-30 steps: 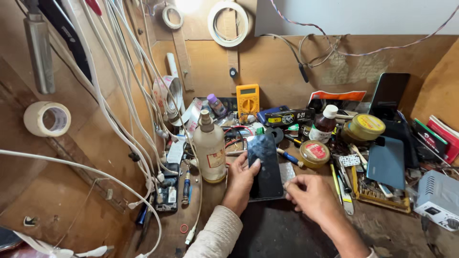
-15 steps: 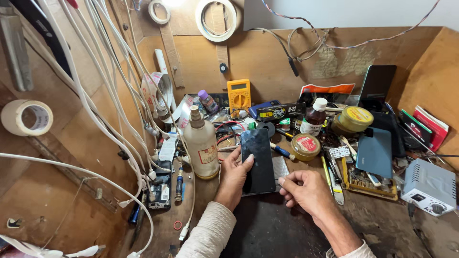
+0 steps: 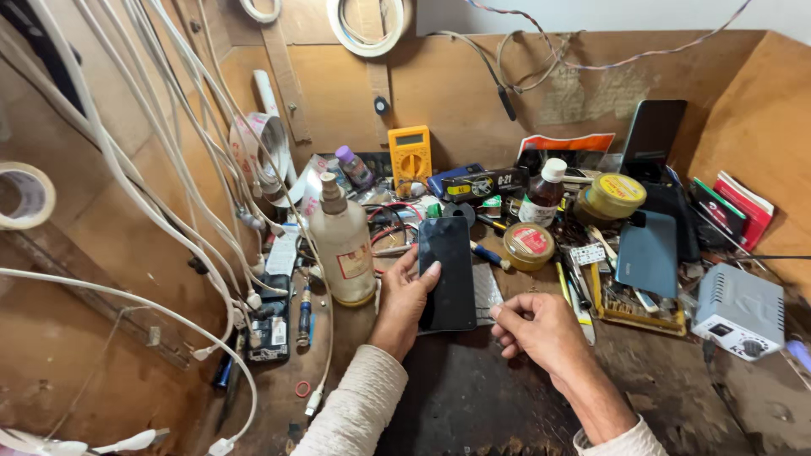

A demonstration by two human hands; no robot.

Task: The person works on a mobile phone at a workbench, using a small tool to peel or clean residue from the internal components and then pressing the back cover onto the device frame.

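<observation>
A black smartphone (image 3: 449, 272) lies flat, screen up, in the middle of a cluttered wooden workbench. My left hand (image 3: 406, 297) grips its left edge, thumb resting on the glass. To the right of the phone's lower corner, my right hand (image 3: 536, 329) is loosely curled with the fingertips pinched together; whether it holds anything is hidden. A thin grey plate (image 3: 487, 291) peeks out from under the phone's right side.
A pale plastic bottle (image 3: 342, 242) stands just left of the phone. Behind are a yellow multimeter (image 3: 410, 155), a dark bottle (image 3: 543, 193), round tins (image 3: 528, 246), a blue phone back (image 3: 648, 252) and a white box (image 3: 740, 310). White cables (image 3: 203, 236) hang at left.
The view has shifted slightly. My left hand has stayed on the phone while my right hand has curled closer to the phone's lower right corner.
</observation>
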